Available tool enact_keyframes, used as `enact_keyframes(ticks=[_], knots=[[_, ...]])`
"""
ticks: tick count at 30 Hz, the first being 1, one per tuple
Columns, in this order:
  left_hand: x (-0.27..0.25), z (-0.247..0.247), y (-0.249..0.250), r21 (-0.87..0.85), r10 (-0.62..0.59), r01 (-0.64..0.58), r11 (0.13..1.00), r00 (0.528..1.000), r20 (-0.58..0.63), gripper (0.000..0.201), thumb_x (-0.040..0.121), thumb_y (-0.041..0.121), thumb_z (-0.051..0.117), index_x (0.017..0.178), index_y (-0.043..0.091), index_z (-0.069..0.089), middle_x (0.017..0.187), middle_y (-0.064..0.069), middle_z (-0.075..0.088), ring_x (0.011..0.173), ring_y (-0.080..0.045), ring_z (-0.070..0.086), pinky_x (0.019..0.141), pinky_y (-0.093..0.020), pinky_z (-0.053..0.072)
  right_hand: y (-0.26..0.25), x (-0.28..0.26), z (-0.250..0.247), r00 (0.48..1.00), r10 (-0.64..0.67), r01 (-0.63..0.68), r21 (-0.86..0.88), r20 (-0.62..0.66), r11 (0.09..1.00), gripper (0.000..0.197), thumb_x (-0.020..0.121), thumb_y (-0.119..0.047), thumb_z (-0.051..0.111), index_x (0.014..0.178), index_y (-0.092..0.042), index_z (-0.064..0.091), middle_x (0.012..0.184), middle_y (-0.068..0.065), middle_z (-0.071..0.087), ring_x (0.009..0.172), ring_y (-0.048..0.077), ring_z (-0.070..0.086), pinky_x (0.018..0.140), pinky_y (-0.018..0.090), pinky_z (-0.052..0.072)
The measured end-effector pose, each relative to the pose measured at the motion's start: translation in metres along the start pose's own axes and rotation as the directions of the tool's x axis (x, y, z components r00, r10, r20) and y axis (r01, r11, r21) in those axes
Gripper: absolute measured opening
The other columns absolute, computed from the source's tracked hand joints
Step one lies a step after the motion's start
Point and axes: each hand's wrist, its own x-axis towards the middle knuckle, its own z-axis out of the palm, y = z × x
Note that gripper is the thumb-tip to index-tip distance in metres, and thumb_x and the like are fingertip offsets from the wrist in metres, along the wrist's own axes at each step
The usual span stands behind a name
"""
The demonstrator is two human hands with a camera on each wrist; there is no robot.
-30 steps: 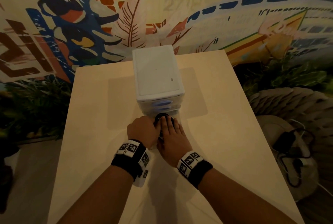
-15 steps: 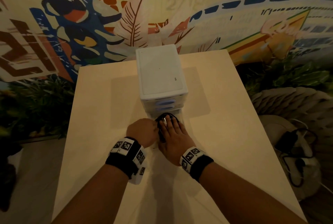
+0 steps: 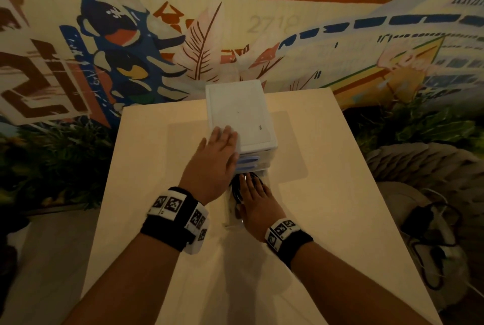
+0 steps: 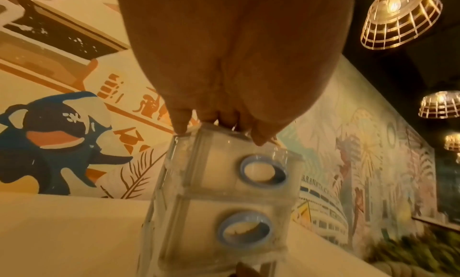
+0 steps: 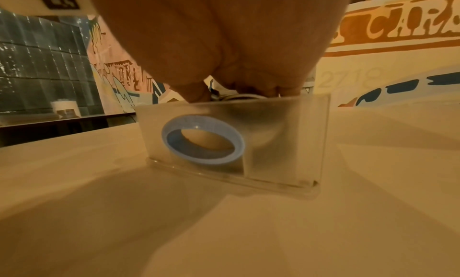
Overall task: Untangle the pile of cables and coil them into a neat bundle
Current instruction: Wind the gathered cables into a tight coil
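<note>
A coil of black cable [image 3: 237,188] lies in the pulled-out bottom drawer [image 5: 286,143] of a small white drawer unit [image 3: 243,115] on the table. My right hand [image 3: 252,193] rests flat on the coil with straight fingers and hides most of it. In the right wrist view the fingertips [image 5: 248,88] reach down behind the clear drawer front with its blue ring handle [image 5: 202,141]. My left hand [image 3: 220,146] lies open and flat on the near left corner of the unit's lid. Its fingertips [image 4: 224,120] touch the top edge above the two shut drawers [image 4: 224,183].
The pale table [image 3: 327,193] stands against a painted mural wall. Green plants [image 3: 52,162] flank it on both sides. To the right, a woven seat holds a power strip with loose leads [image 3: 429,225]. Wire lamps [image 4: 398,15] hang overhead.
My left hand has left the spot beside the cable coil and risen onto the lid of the drawer unit. The right hand stays on the coil.
</note>
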Motion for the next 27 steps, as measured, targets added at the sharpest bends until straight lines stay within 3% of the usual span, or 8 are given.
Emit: enact_keyframes(ticks=[2, 7, 10, 12, 17, 21, 24, 27], knots=[[-0.001, 0.007, -0.003, -0.014, 0.037, -0.036, 0.999, 0.999, 0.027, 0.074, 0.098, 0.047, 0.005, 0.16, 0.01, 0.02, 0.168, -0.009, 0.014, 0.157, -0.028, 0.008, 0.125, -0.05, 0.021, -0.001, 0.002, 0.0, 1.0, 0.017, -0.017, 0.009, -0.002, 1.0, 0.073, 0.107, -0.041, 0.028, 0.159, -0.014, -0.017, 0.169, 0.007, -0.014, 0.156, 0.027, -0.011, 0.127, 0.041, -0.002], [-0.001, 0.01, -0.009, 0.01, 0.045, -0.045, 0.999, 0.999, 0.018, 0.073, 0.098, 0.042, 0.006, 0.159, 0.006, 0.022, 0.167, -0.013, 0.019, 0.156, -0.032, 0.011, 0.124, -0.05, 0.025, 0.002, 0.011, 0.007, 0.998, 0.006, -0.001, 0.076, -0.059, 0.997, 0.073, 0.108, -0.038, 0.031, 0.159, -0.014, -0.015, 0.168, 0.008, -0.016, 0.155, 0.028, -0.013, 0.128, 0.043, 0.0], [0.0, 0.01, -0.009, 0.001, 0.05, -0.05, 0.999, 0.999, 0.014, 0.071, 0.098, 0.04, 0.008, 0.159, 0.005, 0.024, 0.166, -0.013, 0.02, 0.155, -0.032, 0.013, 0.123, -0.05, 0.027, 0.012, 0.018, 0.007, 0.997, 0.013, -0.002, 0.148, -0.072, 0.989, 0.07, 0.109, -0.036, 0.035, 0.159, -0.012, -0.007, 0.164, 0.002, -0.016, 0.151, 0.021, -0.018, 0.126, 0.033, -0.005], [-0.001, 0.01, -0.009, 0.007, 0.047, -0.047, 0.999, 0.999, 0.018, 0.07, 0.098, 0.038, 0.009, 0.159, 0.005, 0.025, 0.166, -0.013, 0.021, 0.155, -0.032, 0.014, 0.123, -0.05, 0.028, 0.012, 0.019, 0.013, 0.998, 0.01, -0.007, 0.049, -0.056, 0.999, 0.07, 0.108, -0.036, 0.035, 0.161, -0.012, -0.004, 0.164, 0.004, -0.02, 0.153, 0.027, -0.018, 0.126, 0.036, -0.006], [-0.001, 0.012, -0.007, 0.003, 0.05, -0.051, 0.999, 0.999, 0.007, 0.069, 0.099, 0.036, 0.01, 0.158, 0.006, 0.026, 0.166, -0.013, 0.022, 0.155, -0.031, 0.015, 0.122, -0.049, 0.029, 0.001, 0.006, 0.019, 0.988, 0.018, -0.012, 0.04, -0.154, 0.999, 0.067, 0.107, -0.041, 0.017, 0.159, -0.013, -0.015, 0.163, 0.004, -0.023, 0.149, 0.023, -0.022, 0.121, 0.036, -0.017], [-0.002, 0.013, -0.008, 0.001, 0.052, -0.052, 0.999, 0.999, 0.0, 0.067, 0.1, 0.035, 0.012, 0.158, 0.006, 0.027, 0.166, -0.012, 0.023, 0.155, -0.03, 0.015, 0.122, -0.049, 0.03, 0.01, 0.01, 0.005, 1.0, -0.017, 0.017, 0.003, -0.024, 1.0, 0.091, 0.102, -0.04, 0.049, 0.158, -0.009, -0.016, 0.164, 0.006, -0.023, 0.153, 0.025, -0.02, 0.12, 0.032, -0.017], [-0.002, 0.012, -0.007, -0.001, 0.052, -0.052, 0.999, 0.999, 0.001, 0.066, 0.101, 0.035, 0.012, 0.158, 0.006, 0.028, 0.165, -0.013, 0.025, 0.155, -0.031, 0.017, 0.12, -0.05, 0.033, 0.015, 0.008, 0.004, 0.998, -0.018, 0.023, 0.093, -0.057, 0.995, 0.098, 0.094, -0.032, 0.068, 0.161, -0.01, -0.001, 0.169, 0.007, -0.009, 0.156, 0.027, -0.005, 0.127, 0.035, 0.003], [-0.003, 0.013, -0.008, -0.002, 0.061, -0.061, 0.998, 0.998, -0.01, 0.066, 0.101, 0.035, 0.012, 0.158, 0.006, 0.028, 0.165, -0.013, 0.025, 0.155, -0.031, 0.018, 0.12, -0.05, 0.034, 0.015, 0.006, 0.001, 0.963, 0.068, 0.001, 0.254, -0.261, 0.967, 0.062, 0.095, -0.022, 0.068, 0.152, -0.016, 0.045, 0.166, 0.005, 0.026, 0.147, 0.027, 0.036, 0.117, 0.034, 0.037]])
